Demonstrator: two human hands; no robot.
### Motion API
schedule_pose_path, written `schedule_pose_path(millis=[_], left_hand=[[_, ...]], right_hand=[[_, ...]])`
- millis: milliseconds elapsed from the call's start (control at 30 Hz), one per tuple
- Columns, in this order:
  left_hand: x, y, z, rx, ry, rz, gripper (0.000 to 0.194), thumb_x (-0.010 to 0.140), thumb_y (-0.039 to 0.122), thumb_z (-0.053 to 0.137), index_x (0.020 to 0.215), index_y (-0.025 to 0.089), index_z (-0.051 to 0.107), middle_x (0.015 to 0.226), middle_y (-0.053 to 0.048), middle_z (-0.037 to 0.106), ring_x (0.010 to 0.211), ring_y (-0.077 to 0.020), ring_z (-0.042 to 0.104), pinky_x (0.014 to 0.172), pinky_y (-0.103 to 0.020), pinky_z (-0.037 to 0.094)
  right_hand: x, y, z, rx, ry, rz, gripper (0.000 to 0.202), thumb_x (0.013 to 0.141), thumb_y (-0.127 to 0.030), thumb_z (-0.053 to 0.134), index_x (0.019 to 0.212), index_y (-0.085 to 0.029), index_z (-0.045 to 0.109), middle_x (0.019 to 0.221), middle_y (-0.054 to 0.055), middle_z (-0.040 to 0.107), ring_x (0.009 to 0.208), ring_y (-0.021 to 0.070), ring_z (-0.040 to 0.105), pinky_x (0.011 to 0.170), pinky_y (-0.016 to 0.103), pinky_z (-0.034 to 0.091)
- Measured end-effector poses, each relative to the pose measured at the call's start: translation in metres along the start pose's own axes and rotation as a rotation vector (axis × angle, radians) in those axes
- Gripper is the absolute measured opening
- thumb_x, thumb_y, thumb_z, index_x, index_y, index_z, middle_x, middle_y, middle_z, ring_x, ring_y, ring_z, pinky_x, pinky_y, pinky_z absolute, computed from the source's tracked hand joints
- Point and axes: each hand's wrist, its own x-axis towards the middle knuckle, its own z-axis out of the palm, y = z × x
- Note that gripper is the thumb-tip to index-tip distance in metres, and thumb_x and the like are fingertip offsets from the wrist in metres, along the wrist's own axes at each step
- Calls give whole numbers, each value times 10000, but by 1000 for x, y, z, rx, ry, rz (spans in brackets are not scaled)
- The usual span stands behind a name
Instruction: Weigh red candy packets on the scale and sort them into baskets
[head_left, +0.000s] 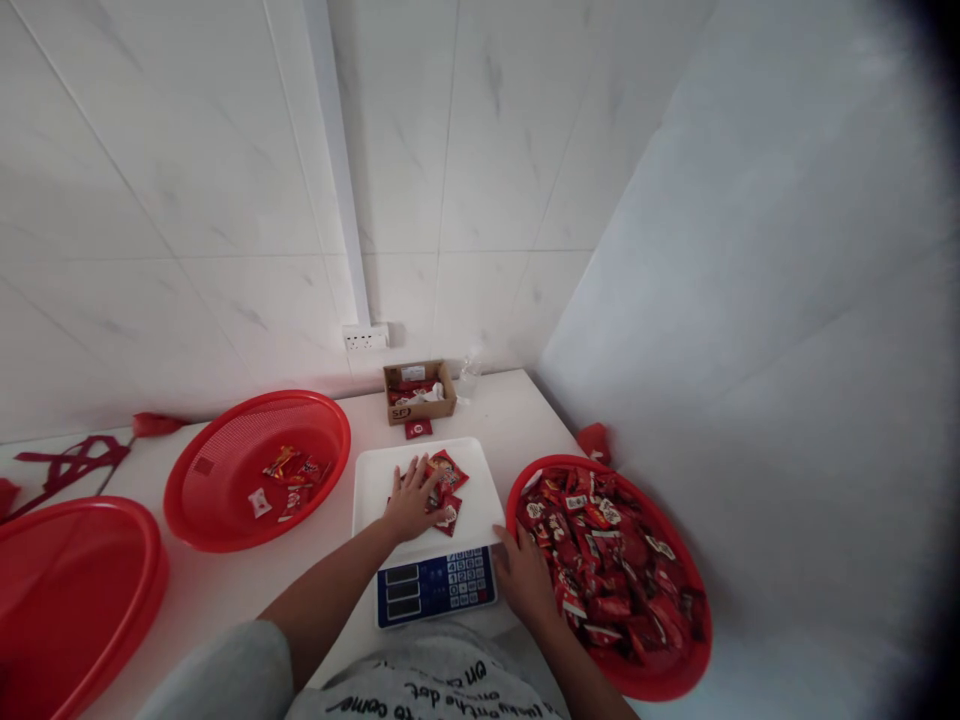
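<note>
My left hand [413, 500] lies with fingers spread over several small red packets [448, 470] on a white scale tray [375, 475]. Its palm hides part of them. My right hand [523, 575] rests at the tray's right front corner, beside the rim of a red basket [701, 655]; its fingers are apart and no object shows in them. Many red wrapped packets [600, 560] fill that basket. Below the tray, the digital scale's blue keypad panel [435, 588] faces me.
Behind the tray stand a small cardboard box [420, 408] of red packets and a clear plastic cup [468, 378]. One red packet [418, 429] lies before the box. To the left are a red mesh basket [225, 470] with a few packets and another red basket [142, 560].
</note>
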Motion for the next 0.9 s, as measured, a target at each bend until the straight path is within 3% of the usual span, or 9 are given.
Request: schedule_pose_path(millis=[133,233,367,500,700,900], left_hand=[[-15,-23,-16,-123,322,-246,624,867,475,395,1404,184,270,1481,-160,239,1376,-293,152,1067,-518,216],[-46,-51,-26,-93,451,-332,580,878,447,367,1382,166,304,1450,-157,310,1366,-277,194,1068,-495,240],[-101,-86,-28,88,400,-457,540,883,419,348,1347,145,371,1444,-154,328,1371,-293,168,1083,-539,159],[-141,-103,-26,194,309,-469,516,876,379,357,1328,134,405,1416,-144,385,1354,-272,234,1095,-534,100],[-165,-116,-44,133,255,-575,490,893,364,315,1329,157,401,1325,-127,506,1288,-252,369,1087,-522,141],[-185,-151,-70,94,173,-667,392,890,327,349,1165,140,556,1037,-112,678,1047,-246,583,1074,-457,241]], right_hand=[[0,1,1,-9,4,1,445,820,-231,444,1260,-223,509,1351,129,430,1260,269,386,1030,395,288],[0,1,2,-7,12,-5,441,823,-230,434,1257,-219,511,1345,129,431,1255,268,387,1023,393,294],[2,2,3,-13,11,-5,442,819,-218,430,1253,-222,512,1315,119,450,1237,258,402,1017,381,302],[3,3,6,-40,-10,-7,456,815,-221,436,1268,-213,496,1317,118,441,1250,259,384,1024,380,297],[2,6,10,-60,14,-37,459,812,-189,410,1262,-200,498,1280,123,469,1208,250,428,1011,372,317],[2,6,13,-97,30,-25,446,827,-215,395,1261,-200,496,1280,127,472,1161,251,473,976,369,351]])
